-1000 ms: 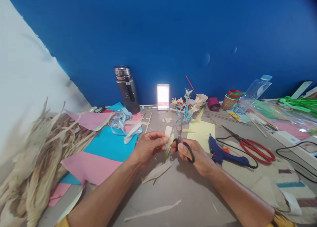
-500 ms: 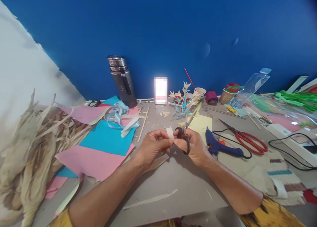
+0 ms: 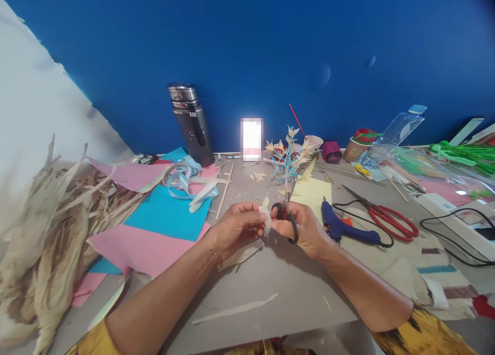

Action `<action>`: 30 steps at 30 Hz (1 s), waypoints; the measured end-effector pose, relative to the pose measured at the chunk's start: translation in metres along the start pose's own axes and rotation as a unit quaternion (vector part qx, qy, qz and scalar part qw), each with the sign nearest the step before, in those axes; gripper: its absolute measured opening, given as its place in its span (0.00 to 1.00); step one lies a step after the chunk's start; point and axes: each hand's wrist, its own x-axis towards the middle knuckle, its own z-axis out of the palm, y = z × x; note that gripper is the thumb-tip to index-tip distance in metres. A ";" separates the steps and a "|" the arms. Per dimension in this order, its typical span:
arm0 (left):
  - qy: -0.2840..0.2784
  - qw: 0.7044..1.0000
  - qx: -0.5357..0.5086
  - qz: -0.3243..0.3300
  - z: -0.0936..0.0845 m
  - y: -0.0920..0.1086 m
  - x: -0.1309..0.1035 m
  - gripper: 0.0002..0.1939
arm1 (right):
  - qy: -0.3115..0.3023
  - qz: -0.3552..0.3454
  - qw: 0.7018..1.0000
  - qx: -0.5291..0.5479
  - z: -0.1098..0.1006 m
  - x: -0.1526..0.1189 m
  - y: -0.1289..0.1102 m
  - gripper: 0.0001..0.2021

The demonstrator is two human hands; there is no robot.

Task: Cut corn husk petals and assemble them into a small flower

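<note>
Pinching a pale husk-like strip (image 3: 266, 219), the left hand (image 3: 237, 228) faces the right hand (image 3: 309, 228), which grips black-handled scissors (image 3: 295, 228). Between them, above the table (image 3: 297, 298), it looks light, soft, tearable, best taken by its edge; flowers (image 3: 289, 154) stand beyond.

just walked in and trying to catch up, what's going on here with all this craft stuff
A person sits or stands at a cluttered table, pinching a small pale strip in the left hand. The right hand holds black-handled scissors, their blades pointing away from the person. Beyond them are pale flowers on blue stems. A blue glue gun and red-handled scissors lie to the right, dry husk-like strips to the left.
</note>
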 end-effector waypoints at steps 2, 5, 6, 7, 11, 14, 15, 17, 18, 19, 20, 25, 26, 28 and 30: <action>0.008 0.999 -0.042 0.009 -0.001 0.002 0.000 0.10 | -0.017 0.007 1.000 -0.011 -0.001 -0.001 -0.002 0.16; 0.028 0.992 -0.112 0.043 -0.002 0.009 -0.001 0.10 | -0.068 0.002 0.996 -0.052 -0.003 -0.002 -0.003 0.22; 0.031 0.990 -0.129 0.057 -0.002 0.011 -0.002 0.10 | -0.093 -0.002 0.994 -0.065 -0.003 -0.002 -0.002 0.24; 0.035 0.987 -0.143 0.070 -0.002 0.013 -0.002 0.11 | -0.116 -0.006 0.990 -0.077 -0.003 -0.002 -0.002 0.26; 0.062 0.980 -0.160 0.097 -0.001 0.016 -0.002 0.13 | -0.160 -0.004 0.979 -0.126 0.000 -0.004 0.001 0.28; 0.070 0.982 -0.140 0.104 -0.001 0.015 -0.002 0.12 | -0.153 0.003 0.977 -0.150 0.002 -0.004 0.003 0.29; 0.073 0.983 -0.132 0.106 -0.001 0.014 -0.002 0.12 | -0.149 0.003 0.977 -0.153 0.003 -0.004 0.003 0.29; 0.082 0.983 -0.122 0.106 -0.002 0.014 -0.002 0.12 | -0.145 0.003 0.978 -0.153 0.003 -0.004 0.004 0.29; 0.085 0.984 -0.118 0.105 -0.002 0.014 -0.002 0.12 | -0.144 0.003 0.978 -0.151 0.003 -0.004 0.005 0.29; 0.088 0.984 -0.114 0.103 -0.002 0.014 -0.002 0.12 | -0.142 0.004 0.979 -0.148 0.003 -0.004 0.005 0.28; 0.089 0.984 -0.111 0.103 -0.002 0.014 -0.002 0.12 | -0.140 0.007 0.980 -0.144 0.003 -0.003 0.006 0.28; 0.089 0.985 -0.105 0.108 -0.004 0.014 -0.001 0.13 | -0.127 0.019 0.981 -0.143 0.002 -0.003 0.009 0.26; 0.090 0.984 -0.105 0.109 -0.004 0.014 -0.001 0.13 | -0.125 0.019 0.981 -0.145 0.002 -0.003 0.009 0.25; 0.090 0.984 -0.103 0.111 -0.005 0.014 -0.001 0.13 | -0.123 0.018 0.981 -0.152 0.001 -0.003 0.010 0.25; 0.089 0.985 -0.099 0.112 -0.005 0.014 -0.001 0.13 | -0.119 0.021 0.981 -0.154 0.001 -0.003 0.011 0.24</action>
